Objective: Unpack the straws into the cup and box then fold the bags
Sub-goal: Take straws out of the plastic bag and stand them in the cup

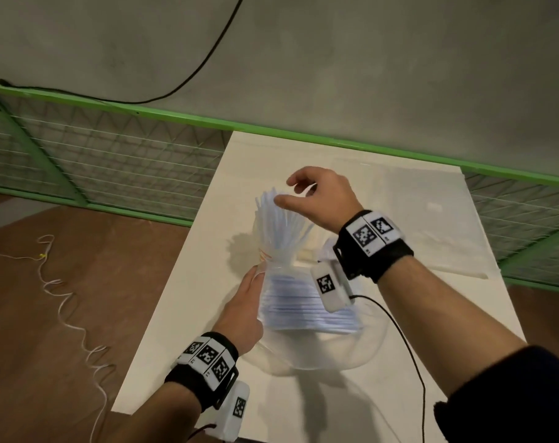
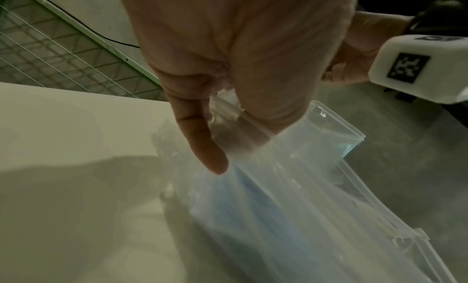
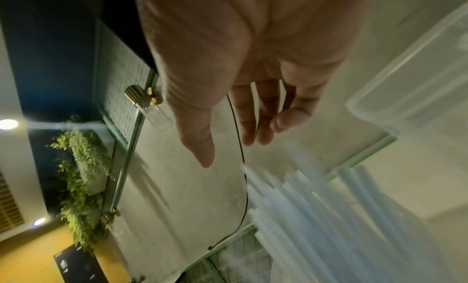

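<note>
Pinching the clear bag [image 2: 266, 187] near its mouth, the left hand [image 1: 244, 310] has thumb and fingers closed on the film, which steadies the bag so the contents cannot slide about while the other hand works. Inside the bag, just right of that hand, lies a flat stack of pale blue straws [image 1: 303, 308], not yet unpacked.

Just beyond the left fingertips stands the clear cup [image 1: 271, 257], already holding a fan of straws [image 1: 281, 219] that lean outward from its rim. The right hand [image 1: 319, 196] hovers right above their tips with fingers loosely spread and nothing in its grasp; in the right wrist view the thumb and fingers are apart, clear of the straw ends below them. It looks placed there to gather or settle the fan so it stays in the cup, though motion blur makes it hard to say whether a fingertip touches a straw.

Beneath and to the right of the left hand, the clear box [image 2: 336, 131] sits open-topped on the white table [image 1: 208, 251], close enough, I judge, for the bagged stack to be tipped straight in.
</note>
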